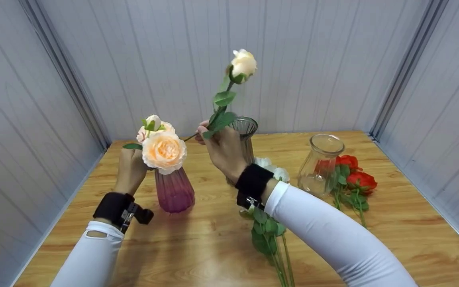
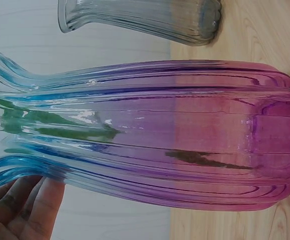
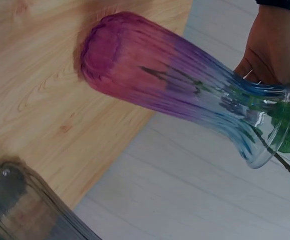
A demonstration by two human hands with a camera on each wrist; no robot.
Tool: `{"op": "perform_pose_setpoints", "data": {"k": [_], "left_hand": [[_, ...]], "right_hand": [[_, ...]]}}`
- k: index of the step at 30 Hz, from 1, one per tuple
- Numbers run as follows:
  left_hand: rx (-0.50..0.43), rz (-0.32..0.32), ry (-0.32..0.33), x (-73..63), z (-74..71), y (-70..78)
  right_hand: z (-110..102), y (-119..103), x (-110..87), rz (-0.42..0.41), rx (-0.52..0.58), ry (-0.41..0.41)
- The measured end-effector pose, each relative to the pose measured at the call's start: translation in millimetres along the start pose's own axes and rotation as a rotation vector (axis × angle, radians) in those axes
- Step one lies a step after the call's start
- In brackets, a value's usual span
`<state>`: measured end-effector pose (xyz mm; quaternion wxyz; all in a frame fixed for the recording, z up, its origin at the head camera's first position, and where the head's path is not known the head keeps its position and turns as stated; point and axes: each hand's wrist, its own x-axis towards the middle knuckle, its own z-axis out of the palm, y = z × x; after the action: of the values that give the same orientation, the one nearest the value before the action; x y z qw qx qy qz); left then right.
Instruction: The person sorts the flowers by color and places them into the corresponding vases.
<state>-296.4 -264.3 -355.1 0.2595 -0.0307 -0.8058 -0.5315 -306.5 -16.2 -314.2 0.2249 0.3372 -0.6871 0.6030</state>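
Observation:
The left hand grips the neck of a ribbed glass vase, blue at the top and pink-purple at the base. Peach roses fill its mouth and hide part of that hand in the head view. Green leaves and stem ends show through the glass in the left wrist view. My right hand pinches the stem of a cream rose, its bloom raised and leaning right. In the right wrist view, the lower stem slants into the vase's flared mouth.
Behind the right hand stands a grey ribbed vase. A clear glass vase is to the right, with red roses lying beside it. White roses lie under the right forearm, stems toward the front. Panel walls enclose the table.

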Motion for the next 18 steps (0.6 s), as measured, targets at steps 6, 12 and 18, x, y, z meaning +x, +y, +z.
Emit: {"op": "perform_pose_setpoints", "data": {"k": [6,12,18], "left_hand": [[-0.007,0.001,-0.004,-0.2,2.1,-0.3],[0.091,0.062,0.038,-1.1,2.8,-2.0],[0.111,0.101,0.047,-0.3,3.3,-4.1]], "right_hand": [[4,3,3.0,0.014,-0.042,-0.092],[7,2,10.5,0.065,-0.109,-0.241],[14,3,15.1,0.137,-0.104,-0.337]]}}
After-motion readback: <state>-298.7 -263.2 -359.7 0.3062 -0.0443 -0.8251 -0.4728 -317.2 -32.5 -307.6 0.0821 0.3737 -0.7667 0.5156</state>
